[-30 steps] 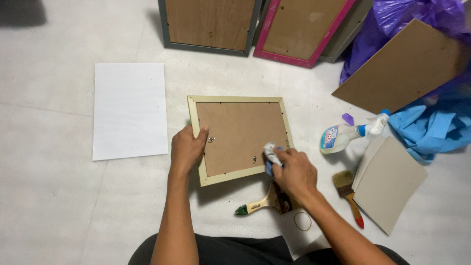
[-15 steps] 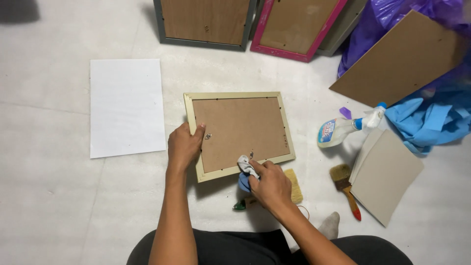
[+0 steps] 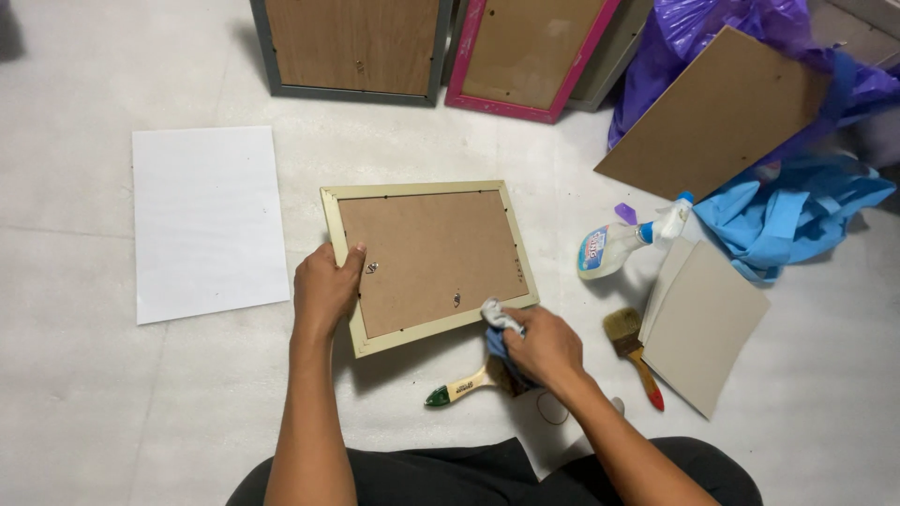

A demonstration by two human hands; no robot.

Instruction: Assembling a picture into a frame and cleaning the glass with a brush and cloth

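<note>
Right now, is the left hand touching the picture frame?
Touching. The head view shows the left hand gripping the left edge of the frame, thumb lying on its backing board.

Spray bottle (image 3: 626, 243), lying on its side on the floor just right of the picture frame's lower right corner: pale translucent body, blue collar and white trigger head pointing up and to the right. Its label (image 3: 594, 251) covers the broad lower end of the bottle, a rounded panel in blue with red and white patches. Small oval label (image 3: 464, 385) on the pale wooden handle of the green-tipped brush lying below the frame: light ground with dark print, too small to make out. No signs or screens are in view
</note>
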